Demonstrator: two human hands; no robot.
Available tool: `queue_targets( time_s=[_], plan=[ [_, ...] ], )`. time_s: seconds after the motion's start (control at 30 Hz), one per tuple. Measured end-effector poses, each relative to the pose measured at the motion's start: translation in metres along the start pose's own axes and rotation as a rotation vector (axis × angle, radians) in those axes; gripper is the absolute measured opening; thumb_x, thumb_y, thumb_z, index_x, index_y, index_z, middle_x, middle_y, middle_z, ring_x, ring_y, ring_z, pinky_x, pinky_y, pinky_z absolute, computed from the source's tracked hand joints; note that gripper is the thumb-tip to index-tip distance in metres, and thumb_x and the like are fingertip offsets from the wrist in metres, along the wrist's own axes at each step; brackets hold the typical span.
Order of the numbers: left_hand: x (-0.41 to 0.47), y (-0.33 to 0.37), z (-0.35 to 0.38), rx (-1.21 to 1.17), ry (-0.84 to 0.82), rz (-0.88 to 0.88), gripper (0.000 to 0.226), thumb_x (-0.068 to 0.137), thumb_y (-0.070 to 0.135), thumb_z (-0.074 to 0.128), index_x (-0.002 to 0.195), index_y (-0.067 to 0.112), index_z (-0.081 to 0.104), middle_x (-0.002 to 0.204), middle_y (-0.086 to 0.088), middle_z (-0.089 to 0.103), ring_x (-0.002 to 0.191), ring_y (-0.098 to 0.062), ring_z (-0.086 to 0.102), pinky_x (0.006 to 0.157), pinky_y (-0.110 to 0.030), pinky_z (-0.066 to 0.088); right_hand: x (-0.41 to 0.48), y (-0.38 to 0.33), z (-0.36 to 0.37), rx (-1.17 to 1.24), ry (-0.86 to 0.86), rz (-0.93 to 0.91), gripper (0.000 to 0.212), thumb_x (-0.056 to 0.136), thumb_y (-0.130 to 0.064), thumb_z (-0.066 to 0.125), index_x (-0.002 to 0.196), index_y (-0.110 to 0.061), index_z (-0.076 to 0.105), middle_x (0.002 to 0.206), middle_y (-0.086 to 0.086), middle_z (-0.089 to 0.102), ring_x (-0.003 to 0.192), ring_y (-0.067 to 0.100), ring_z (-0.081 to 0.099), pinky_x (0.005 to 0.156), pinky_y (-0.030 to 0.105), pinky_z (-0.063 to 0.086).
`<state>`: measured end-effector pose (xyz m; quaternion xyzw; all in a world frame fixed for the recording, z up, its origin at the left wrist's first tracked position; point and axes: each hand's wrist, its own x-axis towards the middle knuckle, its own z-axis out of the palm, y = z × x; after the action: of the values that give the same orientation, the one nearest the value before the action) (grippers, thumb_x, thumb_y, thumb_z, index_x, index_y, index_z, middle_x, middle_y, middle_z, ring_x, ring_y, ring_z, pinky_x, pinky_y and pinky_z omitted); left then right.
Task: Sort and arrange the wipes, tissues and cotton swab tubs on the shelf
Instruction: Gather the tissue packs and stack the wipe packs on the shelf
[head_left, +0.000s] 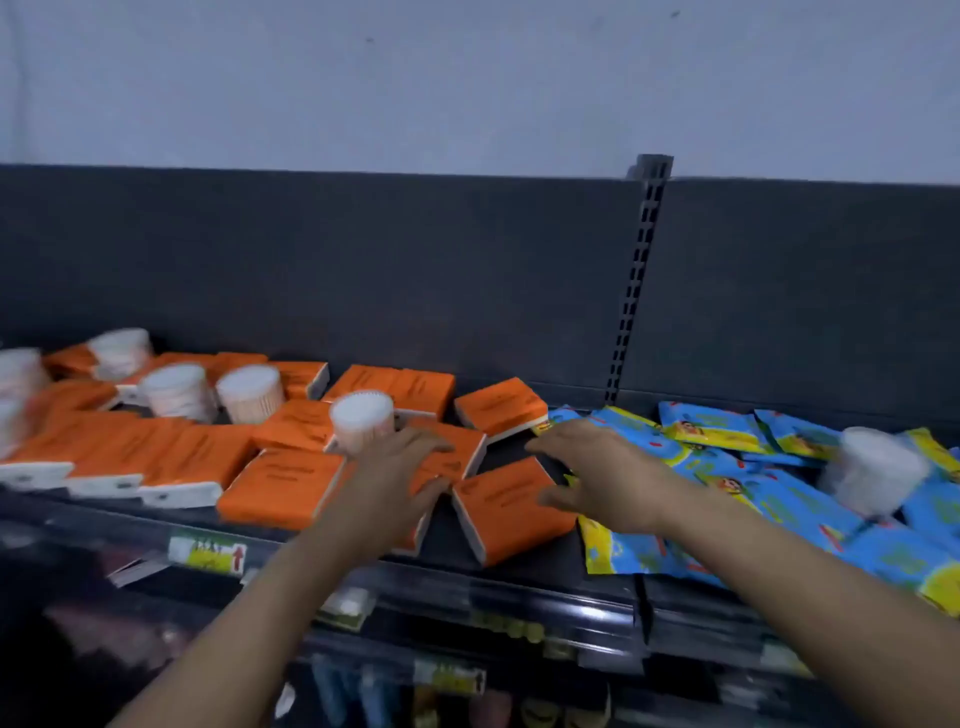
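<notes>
both hands were out over the shelf (545, 574), in front of the slotted post (641, 280) on the back panel. the left hand (400, 483) lay palm down on loose tissues (283, 488) left of the post, fingers spread and fairly straight, thumb out to the side; it gripped nothing. the right hand (592, 473) was palm down just left of the post's foot, at the edge of the wipes (779, 499), fingers stretched and slightly parted. blur hid whether they touched a pack, and nothing looked pinched.

judging from the layout, the sort was roughly begun but far from finished. by kind the split was mostly there: orange tissues all left of the post, blue-and-yellow wipes below and right of it. the tissues nearest the post lay at odd angles, some overlapping, while those farthest left of it looked lined up along the front edge. the wipes were a loose heap. the tubs (251, 392) stood scattered among and on the tissues left of the post, the near tub (362, 423) just beyond the left fingertips. a stray tub (872, 473) sat on the wipes well right of the post. probably left to do: gather the tubs into one group, square the crooked tissues and straighten the wipes.
</notes>
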<state>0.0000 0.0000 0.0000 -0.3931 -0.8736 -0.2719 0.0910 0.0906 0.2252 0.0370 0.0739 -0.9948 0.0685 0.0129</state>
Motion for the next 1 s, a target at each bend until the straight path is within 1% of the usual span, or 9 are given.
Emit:
queue_targets(
  time_s=[0.07, 0.2, 0.33, 0.47, 0.57, 0.63, 0.8, 0.9, 1.0],
  plan=[
    [0.009, -0.006, 0.003, 0.020, -0.051, -0.036, 0.039, 0.088, 0.025, 0.061, 0.126, 0.021, 0.053, 0.132, 0.010, 0.048, 0.124, -0.008, 0.040, 0.095, -0.010, 0.023, 0.012, 0.003, 0.003, 0.047, -0.065, 0.003, 0.066, 0.088, -0.042, 0.060, 0.146, -0.026, 0.030, 0.150, -0.007, 0.032, 0.139, 0.012, 0.025, 0.111, 0.025, 0.022],
    [0.026, -0.018, 0.009, 0.069, -0.164, -0.100, 0.043, 0.087, 0.024, 0.062, 0.128, 0.020, 0.050, 0.138, 0.003, 0.046, 0.130, -0.014, 0.039, 0.108, -0.027, 0.030, 0.035, 0.012, 0.012, 0.078, -0.186, -0.064, 0.079, 0.083, -0.045, 0.066, 0.148, -0.027, 0.024, 0.154, -0.005, 0.024, 0.141, 0.013, 0.019, 0.113, 0.026, 0.018],
    [0.040, -0.023, 0.009, 0.080, -0.244, -0.128, 0.047, 0.088, 0.025, 0.062, 0.133, 0.021, 0.046, 0.143, 0.006, 0.039, 0.132, -0.012, 0.035, 0.107, -0.023, 0.027, 0.057, 0.023, 0.016, 0.042, -0.321, -0.094, 0.089, 0.078, -0.048, 0.070, 0.148, -0.030, 0.019, 0.155, -0.006, 0.020, 0.143, 0.016, 0.015, 0.114, 0.032, 0.017],
    [0.057, -0.030, 0.011, 0.120, -0.387, -0.180, 0.055, 0.091, 0.025, 0.058, 0.141, 0.023, 0.036, 0.152, 0.008, 0.025, 0.137, -0.011, 0.028, 0.106, -0.021, 0.024, 0.077, 0.033, 0.023, 0.020, -0.471, -0.042, 0.095, 0.073, -0.051, 0.073, 0.148, -0.031, 0.018, 0.153, -0.002, 0.023, 0.141, 0.020, 0.020, 0.114, 0.040, 0.025],
    [0.071, -0.038, 0.013, 0.146, -0.488, -0.217, 0.059, 0.091, 0.021, 0.056, 0.143, 0.027, 0.030, 0.155, 0.009, 0.019, 0.140, -0.012, 0.024, 0.113, -0.029, 0.023, 0.085, 0.039, 0.026, 0.026, -0.565, 0.034, 0.098, 0.071, -0.052, 0.074, 0.148, -0.032, 0.018, 0.149, 0.001, 0.028, 0.136, 0.024, 0.031, 0.110, 0.041, 0.034],
    [0.080, -0.043, 0.014, 0.183, -0.563, -0.239, 0.063, 0.091, 0.014, 0.053, 0.145, 0.031, 0.025, 0.156, 0.010, 0.017, 0.142, -0.013, 0.020, 0.116, -0.036, 0.023, 0.087, 0.039, 0.026, 0.052, -0.591, 0.058, 0.094, 0.072, -0.048, 0.075, 0.147, -0.032, 0.021, 0.147, 0.000, 0.033, 0.131, 0.023, 0.038, 0.105, 0.037, 0.038],
    [0.100, -0.051, 0.020, 0.220, -0.719, -0.223, 0.068, 0.091, 0.006, 0.047, 0.148, 0.026, 0.018, 0.155, 0.002, 0.021, 0.141, -0.017, 0.023, 0.112, -0.032, 0.023, 0.088, 0.036, 0.023, 0.127, -0.566, 0.106, 0.076, 0.076, -0.038, 0.074, 0.141, -0.025, 0.036, 0.134, -0.003, 0.042, 0.118, 0.019, 0.047, 0.092, 0.031, 0.045],
    [0.111, -0.054, 0.021, 0.285, -0.760, -0.186, 0.075, 0.089, 0.013, 0.055, 0.149, 0.023, 0.011, 0.157, 0.000, 0.015, 0.143, -0.019, 0.019, 0.113, -0.032, 0.021, 0.088, 0.035, 0.020, 0.174, -0.543, 0.146, 0.053, 0.076, -0.035, 0.075, 0.122, -0.018, 0.055, 0.120, 0.001, 0.054, 0.102, 0.019, 0.055, 0.079, 0.029, 0.049],
    [0.120, -0.054, 0.021, 0.313, -0.780, -0.176, 0.081, 0.085, 0.017, 0.062, 0.149, 0.022, 0.013, 0.155, -0.001, 0.021, 0.140, -0.021, 0.025, 0.110, -0.033, 0.027, 0.087, 0.036, 0.014, 0.277, -0.466, 0.216, 0.037, 0.074, -0.025, 0.076, 0.103, -0.026, 0.053, 0.098, -0.007, 0.054, 0.087, 0.013, 0.054, 0.071, 0.026, 0.048]
  ],
)
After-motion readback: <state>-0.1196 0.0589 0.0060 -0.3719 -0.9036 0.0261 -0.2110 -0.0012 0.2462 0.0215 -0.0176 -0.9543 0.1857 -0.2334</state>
